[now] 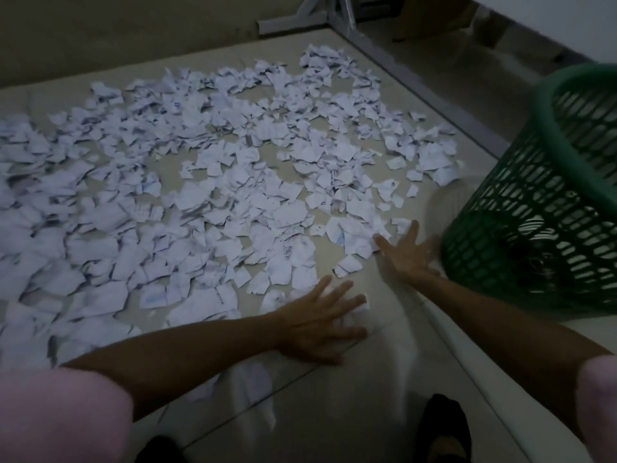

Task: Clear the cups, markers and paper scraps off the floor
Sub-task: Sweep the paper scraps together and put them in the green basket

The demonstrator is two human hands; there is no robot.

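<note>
On the floor [334, 412] both hands are spread wide, holding nothing; left hand [320, 320] and right hand [409, 253] probably rake paper scraps [207, 182] toward the green basket [547, 208].

A dim room with a pale tiled floor [334, 412], its grout lines faintly visible. A plain beige wall [117, 31] runs along the far edge. At top right, a grey metal frame [337, 18] stands on the floor, one rail [430, 91] running diagonally beside a white surface [551, 15].
</note>
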